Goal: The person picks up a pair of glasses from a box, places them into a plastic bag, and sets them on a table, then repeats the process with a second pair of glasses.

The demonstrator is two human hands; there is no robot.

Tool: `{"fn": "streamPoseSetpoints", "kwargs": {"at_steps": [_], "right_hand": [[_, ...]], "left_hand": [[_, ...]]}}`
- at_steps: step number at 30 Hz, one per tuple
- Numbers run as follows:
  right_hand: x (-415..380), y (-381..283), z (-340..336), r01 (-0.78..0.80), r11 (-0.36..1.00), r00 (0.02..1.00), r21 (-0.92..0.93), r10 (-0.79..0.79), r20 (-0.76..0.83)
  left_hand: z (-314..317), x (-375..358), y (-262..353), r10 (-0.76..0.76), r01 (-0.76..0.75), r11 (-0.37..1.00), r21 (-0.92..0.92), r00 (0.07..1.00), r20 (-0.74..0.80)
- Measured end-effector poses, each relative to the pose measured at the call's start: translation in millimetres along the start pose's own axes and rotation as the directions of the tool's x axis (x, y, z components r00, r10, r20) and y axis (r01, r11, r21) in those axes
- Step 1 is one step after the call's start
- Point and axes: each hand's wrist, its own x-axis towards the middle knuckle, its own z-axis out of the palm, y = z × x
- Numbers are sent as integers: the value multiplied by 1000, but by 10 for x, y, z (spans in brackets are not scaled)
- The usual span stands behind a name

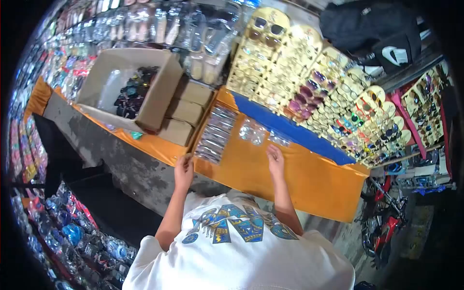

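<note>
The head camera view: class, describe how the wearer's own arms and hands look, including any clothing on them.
The left hand and right hand are ungloved, and the forearms are bare. Short white sleeves cover the upper arms, part of a white shirt with a blue-and-yellow print.

Two bare hands: one left hand, one right hand. On the left stands one large open box; just right of it, three small boxes can be counted. There is one dense row of silvery packets, too blurred to number. At least two clear packets lie beyond the hands. Far right: one pink strip, one red motorbike. The sunglasses number in the dozens, beyond exact counting.
</note>
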Motion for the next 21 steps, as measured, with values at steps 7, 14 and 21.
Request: {"fn": "streamPoseSetpoints", "kwargs": {"at_steps": [7,14,21], "right_hand": [[-566,-711,1724,82,989,953,125,-115,279],[-904,-1291,3196,165,962,856,217,-249,453],[-1088,-2338,3950,306,905,678,295,-425,600]], "left_hand": [[-1733,73,-177,30,-35,999,-18,976,-217],[-3147,-88,-152,-11,-45,990,-130,915,-402],[-4017,-236,-212,-96,-96,938,-332,850,-519]]}}
